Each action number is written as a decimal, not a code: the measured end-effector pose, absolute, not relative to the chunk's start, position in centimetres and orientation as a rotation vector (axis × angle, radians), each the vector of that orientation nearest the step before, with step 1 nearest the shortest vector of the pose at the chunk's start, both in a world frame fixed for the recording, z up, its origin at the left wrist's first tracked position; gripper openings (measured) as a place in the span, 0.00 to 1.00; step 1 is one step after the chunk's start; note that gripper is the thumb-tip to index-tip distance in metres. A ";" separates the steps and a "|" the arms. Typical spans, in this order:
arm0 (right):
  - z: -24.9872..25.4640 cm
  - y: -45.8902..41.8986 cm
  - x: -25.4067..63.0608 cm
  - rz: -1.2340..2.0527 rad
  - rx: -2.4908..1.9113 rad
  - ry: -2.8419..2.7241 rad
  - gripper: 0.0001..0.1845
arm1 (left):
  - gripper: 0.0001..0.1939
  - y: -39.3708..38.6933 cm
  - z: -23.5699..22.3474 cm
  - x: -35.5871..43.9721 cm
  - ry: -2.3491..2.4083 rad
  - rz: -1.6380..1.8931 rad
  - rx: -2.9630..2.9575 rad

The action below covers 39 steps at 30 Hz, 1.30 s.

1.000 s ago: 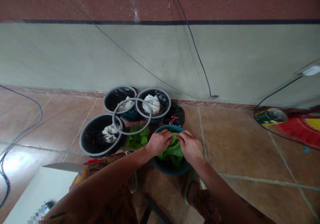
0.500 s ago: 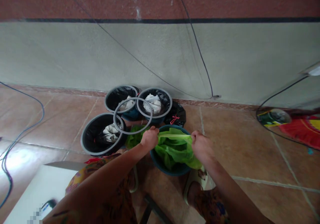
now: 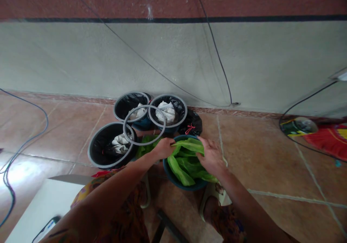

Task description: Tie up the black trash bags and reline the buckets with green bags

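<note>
A thin, green plastic bag (image 3: 187,163) lies in loose folds inside a dark blue-green bucket (image 3: 179,186) between my feet. My left hand (image 3: 164,148) is closed on the bag's edge at the bucket's left rim. On the right side, my right hand (image 3: 213,157) has thumb and forefinger spread apart around the bag's edge, touching it; its other fingers are partly hidden. More green plastic (image 3: 146,147) shows left of the bucket, partly behind my left hand. A loose grey ring (image 3: 124,127) rests across the neighbouring bins.
Black-lined bins, a front one (image 3: 93,156) and two at the back (image 3: 116,109) (image 3: 185,115), hold crumpled white material. A tied black bag (image 3: 195,122) sits beside them. A white surface (image 3: 35,203) is at lower left; cables (image 3: 45,124) cross the floor. Red fabric (image 3: 325,140) lies right.
The bag's edge, stretched taut between both hands before, now hangs slacker and wider. My right hand has shifted slightly left and its fingers have spread from a pinch. The left hand keeps its grip.
</note>
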State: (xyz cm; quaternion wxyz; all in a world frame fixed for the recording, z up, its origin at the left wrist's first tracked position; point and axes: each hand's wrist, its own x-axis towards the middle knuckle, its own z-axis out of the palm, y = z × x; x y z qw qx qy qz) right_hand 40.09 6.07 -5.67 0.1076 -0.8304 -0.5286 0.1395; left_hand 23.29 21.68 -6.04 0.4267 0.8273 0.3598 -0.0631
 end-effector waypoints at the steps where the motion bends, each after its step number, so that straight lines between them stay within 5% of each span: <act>1: -5.5 6.4 39.6 0.419 -2.372 -1.614 0.33 | 0.09 21.4 -5.8 23.3 0.837 -0.161 2.127; 6: -5.7 6.8 38.8 0.568 -2.482 -1.638 0.15 | 0.11 20.5 -5.3 22.9 0.694 -0.255 2.338; 14: -8.7 5.4 41.1 0.810 -2.889 -1.430 0.15 | 0.14 23.2 -4.8 20.9 1.036 -0.767 2.590; 21: -10.1 6.3 42.1 0.703 -2.809 -1.373 0.21 | 0.17 22.1 -6.2 21.6 1.107 -0.548 2.555; 27: -11.4 6.1 42.5 0.643 -2.805 -1.326 0.23 | 0.30 20.6 -7.3 24.2 1.069 -0.285 2.587; 34: -12.1 7.4 43.8 0.631 -2.810 -1.333 0.25 | 0.15 22.4 -8.7 25.5 1.140 -0.283 2.447; 39: -12.5 8.8 44.9 0.624 -2.748 -1.226 0.23 | 0.15 23.5 -10.0 26.7 1.250 -0.246 2.234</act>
